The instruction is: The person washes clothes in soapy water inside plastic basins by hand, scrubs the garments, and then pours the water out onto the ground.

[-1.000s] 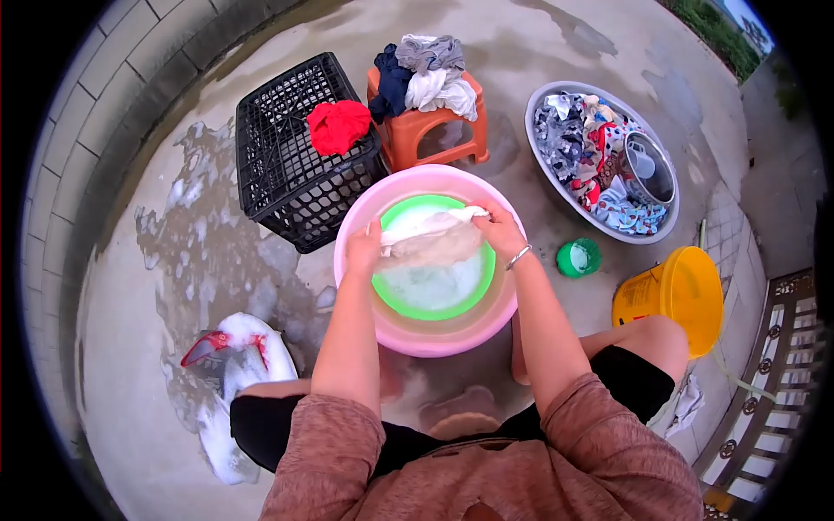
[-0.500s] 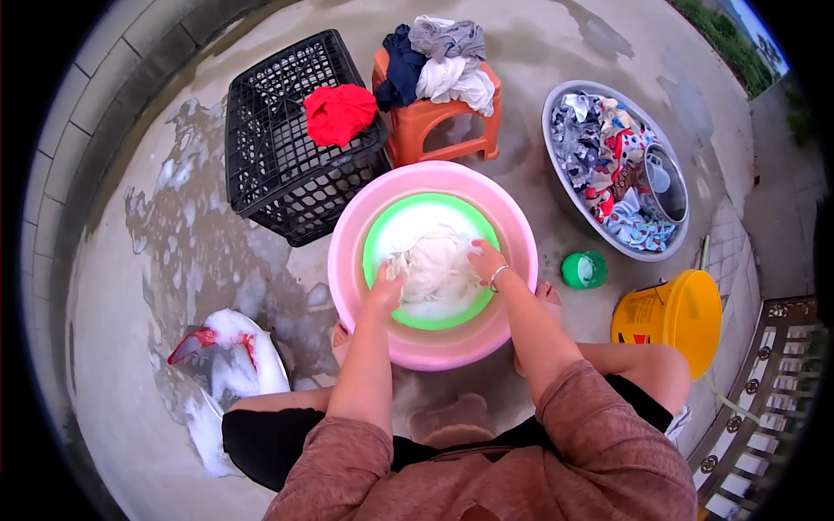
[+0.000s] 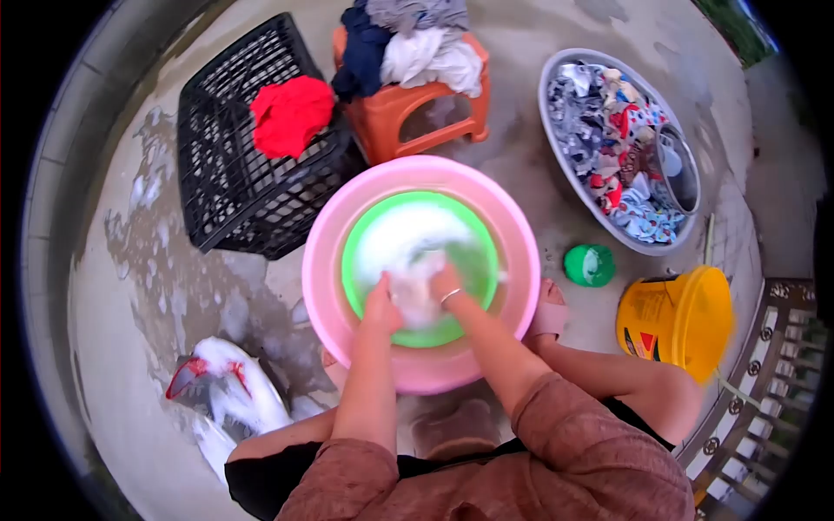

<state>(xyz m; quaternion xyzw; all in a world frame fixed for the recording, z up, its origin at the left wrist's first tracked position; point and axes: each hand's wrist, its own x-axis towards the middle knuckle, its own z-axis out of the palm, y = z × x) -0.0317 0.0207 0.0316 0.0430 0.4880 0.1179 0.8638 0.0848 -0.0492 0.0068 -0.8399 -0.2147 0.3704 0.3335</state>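
A green-rimmed basin point(image 3: 350, 282) with white suds sits inside a larger pink basin point(image 3: 514, 234) between my feet. In it a wet white cloth point(image 3: 414, 288) is bunched up, smeared by motion. My left hand point(image 3: 382, 306) grips the cloth from the left, its fingers curled into it. My right hand point(image 3: 445, 284), with a bracelet at the wrist, is closed on the cloth's right side. The two hands are close together over the middle of the green basin, and their fingertips are partly blurred and hidden by cloth and foam.
A black crate point(image 3: 226, 130) carries a red cloth point(image 3: 294, 117). Behind the basins, an orange stool point(image 3: 382, 122) holds dark, grey and white clothes. To the right are a grey tub point(image 3: 553, 139) of laundry, a green container point(image 3: 589, 265) and a yellow bucket point(image 3: 673, 321). Sudsy items point(image 3: 230, 382) lie left.
My hands have come closer together, the right one moving left and inward, squeezing the cloth into a smaller bunch. The camera view has shifted slightly.
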